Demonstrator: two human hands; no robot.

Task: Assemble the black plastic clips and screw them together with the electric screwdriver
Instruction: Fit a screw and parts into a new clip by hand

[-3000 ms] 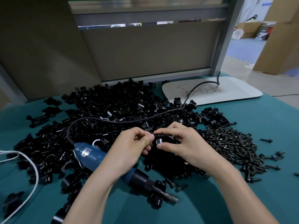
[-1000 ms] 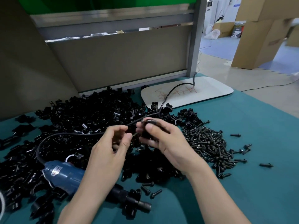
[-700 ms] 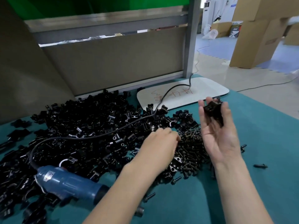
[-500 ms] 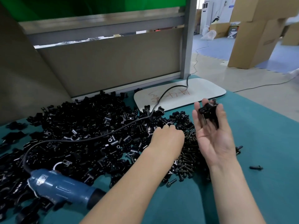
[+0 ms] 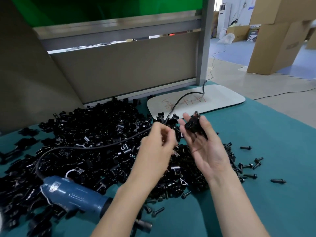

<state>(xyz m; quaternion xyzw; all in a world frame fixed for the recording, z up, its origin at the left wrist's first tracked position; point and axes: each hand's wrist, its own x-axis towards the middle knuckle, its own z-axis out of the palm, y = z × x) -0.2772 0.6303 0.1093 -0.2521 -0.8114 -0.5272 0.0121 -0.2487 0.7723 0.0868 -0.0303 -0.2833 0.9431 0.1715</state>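
Right hand (image 5: pixel 206 151), palm up, pinches black clip (image 5: pixel 195 125) between thumb and fingertips. Left hand (image 5: pixel 157 142), just beside those fingertips, is curled and blurred; contents cannot be told.

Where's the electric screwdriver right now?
The electric screwdriver lies lower left in the head view, on the teal table at the near edge of the clip pile, its nose passing under the left forearm.

Worktop (image 5: pixel 256 177): plain teal covering.
Clips (image 5: pixel 95 130), heaped: glossy black.
Held clip (image 5: pixel 195 127): black.
Screws (image 5: pixel 246 147): black.
Electric screwdriver (image 5: pixel 73 195): blue body, black nose.
Cable (image 5: pixel 85 147): black.
Board (image 5: pixel 220 98): white, red scribbled lines.
Partition (image 5: pixel 128 69): beige panels, grey frame.
Screen (image 5: pixel 102 9): green.
Boxes (image 5: pixel 277 48): brown cardboard.
Floor mats (image 5: pixel 232 53): light blue.
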